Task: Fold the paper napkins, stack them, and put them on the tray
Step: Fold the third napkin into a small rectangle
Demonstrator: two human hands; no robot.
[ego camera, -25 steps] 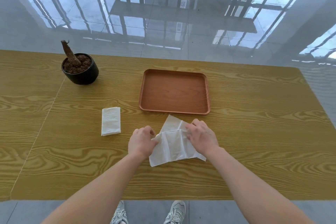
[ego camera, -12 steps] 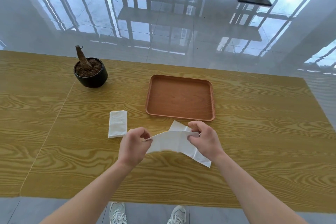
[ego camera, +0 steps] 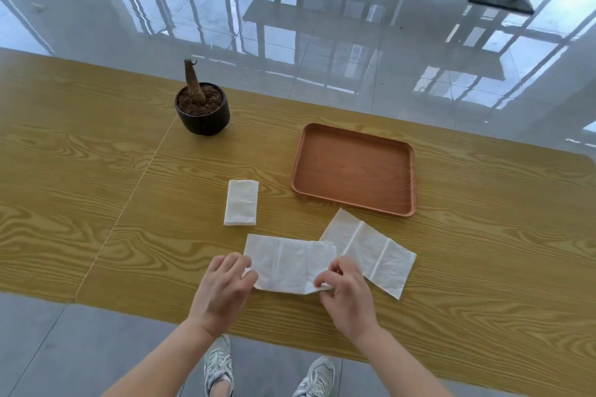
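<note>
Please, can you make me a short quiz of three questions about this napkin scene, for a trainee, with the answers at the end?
1. True or false: the tray already holds a napkin.
2. Where does the folded napkin lie? A: on the tray. B: on the table, left of the tray. C: under the tray.
3. How many napkins are in view?

Key
1: false, nothing lies on the tray.
2: B.
3: three: the folded napkin, the held napkin pinched by the left hand and the right hand, and the open napkin.

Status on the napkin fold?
Grips: left hand, right hand pinch near napkin. One folded napkin lies on table, tray bare. Nothing blocking.
</note>
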